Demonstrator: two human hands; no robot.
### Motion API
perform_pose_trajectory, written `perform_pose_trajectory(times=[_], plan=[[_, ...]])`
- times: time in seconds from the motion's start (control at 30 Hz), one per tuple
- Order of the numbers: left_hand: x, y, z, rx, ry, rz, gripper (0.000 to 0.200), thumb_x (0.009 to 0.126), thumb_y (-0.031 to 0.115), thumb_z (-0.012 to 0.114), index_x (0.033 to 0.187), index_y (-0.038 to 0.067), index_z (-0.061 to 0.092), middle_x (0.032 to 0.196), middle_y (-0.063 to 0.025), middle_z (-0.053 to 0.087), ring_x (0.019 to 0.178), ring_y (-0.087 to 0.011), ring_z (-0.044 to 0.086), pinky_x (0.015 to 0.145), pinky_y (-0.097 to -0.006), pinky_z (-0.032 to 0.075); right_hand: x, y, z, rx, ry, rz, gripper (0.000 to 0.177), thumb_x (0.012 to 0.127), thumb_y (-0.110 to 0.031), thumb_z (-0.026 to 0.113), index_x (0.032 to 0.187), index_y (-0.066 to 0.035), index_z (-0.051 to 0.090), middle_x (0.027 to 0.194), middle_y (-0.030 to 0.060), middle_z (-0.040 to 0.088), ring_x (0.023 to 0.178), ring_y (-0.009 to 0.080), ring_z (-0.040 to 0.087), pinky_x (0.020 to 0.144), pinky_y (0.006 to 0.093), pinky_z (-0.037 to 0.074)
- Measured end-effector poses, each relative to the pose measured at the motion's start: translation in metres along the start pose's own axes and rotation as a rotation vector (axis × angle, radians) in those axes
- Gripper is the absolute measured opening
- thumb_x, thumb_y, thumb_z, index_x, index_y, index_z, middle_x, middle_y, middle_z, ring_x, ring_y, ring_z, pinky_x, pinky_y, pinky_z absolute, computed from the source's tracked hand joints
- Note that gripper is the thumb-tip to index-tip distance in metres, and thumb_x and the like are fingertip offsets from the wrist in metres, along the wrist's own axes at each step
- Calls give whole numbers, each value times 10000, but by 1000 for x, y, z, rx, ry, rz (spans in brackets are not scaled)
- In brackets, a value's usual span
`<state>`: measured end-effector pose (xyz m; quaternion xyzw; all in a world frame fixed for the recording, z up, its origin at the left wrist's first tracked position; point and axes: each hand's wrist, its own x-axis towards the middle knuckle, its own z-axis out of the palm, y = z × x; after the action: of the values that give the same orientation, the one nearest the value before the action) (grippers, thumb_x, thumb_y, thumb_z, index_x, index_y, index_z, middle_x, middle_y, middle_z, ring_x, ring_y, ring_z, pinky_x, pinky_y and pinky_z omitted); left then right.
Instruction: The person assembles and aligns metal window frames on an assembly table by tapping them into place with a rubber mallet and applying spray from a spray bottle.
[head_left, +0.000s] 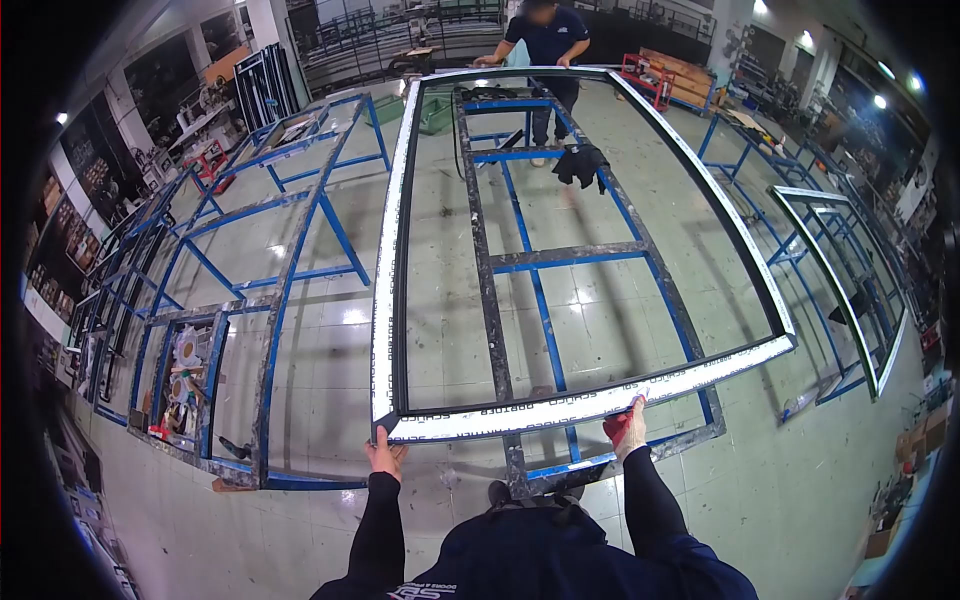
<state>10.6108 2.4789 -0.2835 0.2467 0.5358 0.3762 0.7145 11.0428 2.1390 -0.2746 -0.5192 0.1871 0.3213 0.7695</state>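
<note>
A large rectangular window frame point(540, 412), wrapped in white printed protective film with dark inner edges, spans the middle of the view above a blue work stand point(570, 257). My left hand point(385, 457) is closed on its near left corner, beside a dark corner patch. Farther right along the near rail, my right hand point(627, 432) grips the same frame from below. Something red shows at the right fingers, too small to make out. At the far end a co-worker point(550, 38) stands with both hands at the far rail.
Another blue stand point(290, 290) is on the left, with a tray of tools point(185, 375) at its near end. A smaller frame point(850, 290) leans on the right. Dark cloth point(583, 165) hangs on the middle stand. Profile racks point(345, 50) line the back.
</note>
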Motion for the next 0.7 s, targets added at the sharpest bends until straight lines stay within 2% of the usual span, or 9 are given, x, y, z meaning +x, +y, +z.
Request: perform_pose_trajectory(times=[0.1, 0.37, 0.5, 0.7], plan=[[3, 1, 3, -3, 9, -9, 940, 910, 509, 716, 1518, 147, 98, 1368, -154, 497, 1102, -345, 626, 950, -506, 512, -1, 5, 12, 129, -31, -13, 544, 952, -688, 509, 1144, -187, 606, 978, 16, 673, 886, 221, 658, 806, 465, 507], [17, -6, -5, -4, -36, -37, 1027, 905, 522, 715, 1565, 115, 42, 1447, -166, 440, 1200, -373, 574, 964, -516, 508, -12, -3, 19, -130, 119, -42, 651, 948, -704, 491, 1170, -98, 573, 1018, 84, 655, 932, 265, 665, 841, 494, 532], [18, -7, -5, 11, -26, -5, 1000, 915, 513, 706, 1562, 111, 58, 1456, -169, 429, 1201, -374, 572, 960, -524, 512, -11, -8, 22, -279, 137, -49, 683, 950, -726, 445, 1167, -90, 567, 1028, 93, 645, 907, 258, 670, 816, 477, 546], [20, -9, -3, 12, -23, 16, 901, 928, 510, 690, 1529, 123, 141, 1433, -168, 441, 1198, -382, 567, 961, -541, 508, -16, -9, 29, -323, 155, -81, 674, 967, -712, 412, 1160, -84, 562, 973, 92, 638, 894, 242, 678, 783, 460, 556]])
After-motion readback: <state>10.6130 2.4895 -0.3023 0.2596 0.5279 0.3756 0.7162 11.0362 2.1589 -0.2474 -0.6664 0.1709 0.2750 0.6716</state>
